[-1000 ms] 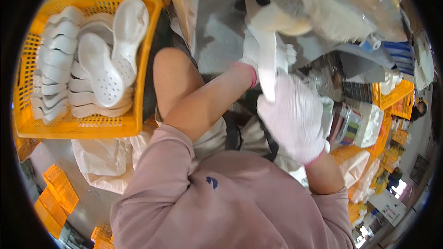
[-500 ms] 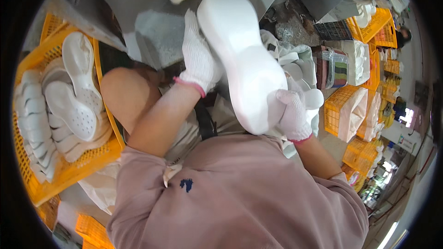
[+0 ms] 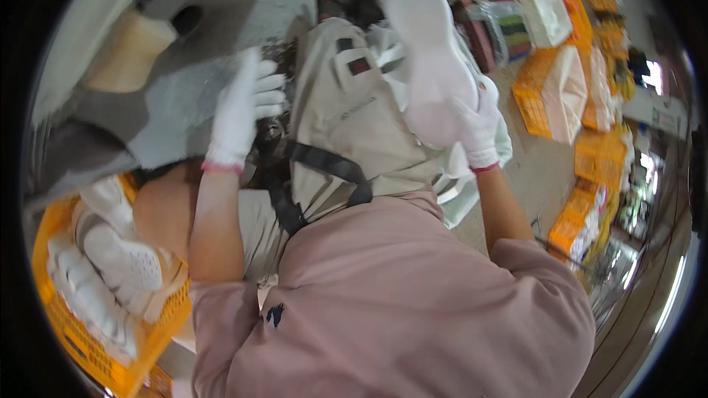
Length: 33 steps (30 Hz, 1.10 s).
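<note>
My right hand, in a white knit glove, grips the heel end of a white shoe sole. The sole's smooth face shows, and its broad end points away from me. Under it lies a pale sack with more white pieces. My left hand, gloved alike, is slightly blurred and holds nothing; its fingers are spread beside the grey metal machine. A cream-coloured rounded block sits on that machine, farther left than my hand.
On the left, an orange crate holds several white soles. A beige apron with a black strap covers my lap. To the right stand an orange crate with a pale liner, a white box and a plastic-wrapped bundle.
My left hand has let go of the sole and moved left. My right hand has carried the sole to the right, over the sack. The view has turned, bringing the block to the left.
</note>
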{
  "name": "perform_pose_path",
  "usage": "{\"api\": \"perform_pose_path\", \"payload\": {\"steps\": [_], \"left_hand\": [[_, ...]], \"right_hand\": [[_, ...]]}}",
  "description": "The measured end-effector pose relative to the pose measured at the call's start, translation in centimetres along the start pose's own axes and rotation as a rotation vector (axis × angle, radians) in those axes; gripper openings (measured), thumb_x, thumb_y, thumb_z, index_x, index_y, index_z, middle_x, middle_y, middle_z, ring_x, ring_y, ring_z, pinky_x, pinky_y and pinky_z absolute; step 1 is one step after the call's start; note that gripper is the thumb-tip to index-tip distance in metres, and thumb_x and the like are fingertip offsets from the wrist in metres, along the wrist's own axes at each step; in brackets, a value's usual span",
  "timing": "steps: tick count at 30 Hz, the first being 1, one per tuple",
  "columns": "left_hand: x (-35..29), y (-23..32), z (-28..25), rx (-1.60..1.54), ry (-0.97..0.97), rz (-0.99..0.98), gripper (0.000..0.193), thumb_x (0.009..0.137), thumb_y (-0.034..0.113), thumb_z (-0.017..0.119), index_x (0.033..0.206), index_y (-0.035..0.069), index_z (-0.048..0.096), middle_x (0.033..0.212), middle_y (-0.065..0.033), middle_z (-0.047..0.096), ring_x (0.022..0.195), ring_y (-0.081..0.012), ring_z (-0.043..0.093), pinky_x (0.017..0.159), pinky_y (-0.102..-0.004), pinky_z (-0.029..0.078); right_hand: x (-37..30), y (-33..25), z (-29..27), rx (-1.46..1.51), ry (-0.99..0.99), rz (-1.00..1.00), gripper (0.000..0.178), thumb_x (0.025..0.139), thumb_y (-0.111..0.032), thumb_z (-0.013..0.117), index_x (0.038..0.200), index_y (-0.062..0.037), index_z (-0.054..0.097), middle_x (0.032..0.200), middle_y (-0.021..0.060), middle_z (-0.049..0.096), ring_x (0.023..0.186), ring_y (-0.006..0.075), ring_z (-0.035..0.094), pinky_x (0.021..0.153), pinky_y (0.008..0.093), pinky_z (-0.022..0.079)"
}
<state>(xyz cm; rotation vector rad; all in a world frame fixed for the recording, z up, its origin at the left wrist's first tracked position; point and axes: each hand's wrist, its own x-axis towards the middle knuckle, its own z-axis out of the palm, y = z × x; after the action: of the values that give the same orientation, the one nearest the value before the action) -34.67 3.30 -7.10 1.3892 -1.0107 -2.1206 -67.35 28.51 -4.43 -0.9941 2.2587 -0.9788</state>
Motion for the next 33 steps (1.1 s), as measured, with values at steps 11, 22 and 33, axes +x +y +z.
{"api": "perform_pose_path", "payload": {"steps": [11,22,33], "left_hand": [[-17.3,0.5,-12.3,0.848,1.012,0.901,0.03,0.102,0.034,0.073,0.117,0.009,0.077,0.108,-0.0138,0.078,0.1,-0.0343,0.074,0.089,-0.0394,0.059],[-31.0,-6.0,-31.6,0.151,1.141,0.258,0.043,0.104,0.023,0.064,0.133,-0.009,0.064,0.126,-0.0197,0.073,0.115,-0.0256,0.071,0.094,-0.035,0.057],[-14.5,1.8,-4.7,1.027,0.483,0.647,0.069,0.098,0.055,0.07,0.143,0.005,0.056,0.116,-0.0225,0.068,0.113,-0.0434,0.067,0.097,-0.0502,0.055]], "right_hand": [[5.2,16.3,-2.6,-0.712,-0.438,0.089,0.057,0.097,-0.026,0.075,0.147,-0.0045,0.057,0.124,0.0192,0.073,0.112,0.0275,0.07,0.099,0.0411,0.055],[1.9,-4.4,2.6,-1.039,-0.542,-0.152,0.043,0.096,-0.022,0.071,0.131,0.0016,0.068,0.123,0.0187,0.074,0.105,0.0263,0.07,0.094,0.0408,0.054],[2.8,-18.3,4.2,0.407,-0.716,-0.072,0.066,0.099,-0.021,0.071,0.156,0.0037,0.051,0.147,0.0195,0.064,0.133,0.0302,0.062,0.117,0.0429,0.045]]}}
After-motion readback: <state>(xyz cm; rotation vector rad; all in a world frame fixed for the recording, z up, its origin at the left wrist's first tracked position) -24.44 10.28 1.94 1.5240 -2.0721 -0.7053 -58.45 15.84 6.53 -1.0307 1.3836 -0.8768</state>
